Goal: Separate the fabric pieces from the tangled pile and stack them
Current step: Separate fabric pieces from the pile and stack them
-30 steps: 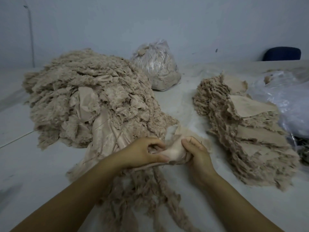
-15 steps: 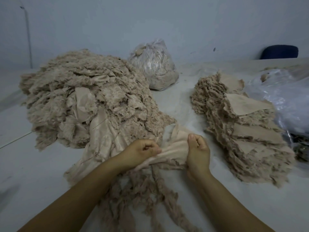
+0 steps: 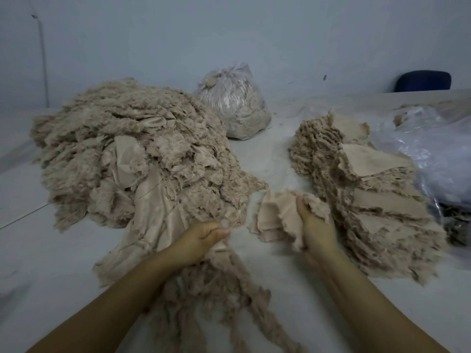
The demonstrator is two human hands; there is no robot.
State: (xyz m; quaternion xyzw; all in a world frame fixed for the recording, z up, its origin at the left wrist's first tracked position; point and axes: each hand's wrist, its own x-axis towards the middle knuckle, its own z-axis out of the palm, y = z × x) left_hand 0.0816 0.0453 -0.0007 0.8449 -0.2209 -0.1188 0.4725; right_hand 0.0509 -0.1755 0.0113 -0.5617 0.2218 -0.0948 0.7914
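Observation:
A big tangled pile of beige frayed fabric [image 3: 132,154] covers the left half of the white table [image 3: 38,250]. A long stack of flattened beige pieces [image 3: 369,200] lies on the right. My right hand [image 3: 316,228] grips a small bunch of beige fabric pieces [image 3: 275,217], held just left of the stack. My left hand [image 3: 204,238] pinches the frayed edge of the tangled pile's near end. Frayed strands [image 3: 229,296] trail from that end toward me between my forearms.
A tied clear plastic bag of beige scraps [image 3: 234,105] stands at the back centre. A crumpled clear plastic sheet [image 3: 433,159] lies at the right edge, beside the stack. A blue chair back [image 3: 423,81] shows behind the table's far right.
My hands have drawn apart. The right hand has pulled the small bunch of pieces free of the pile and moved right toward the stack; the left hand stays at the pile's edge.

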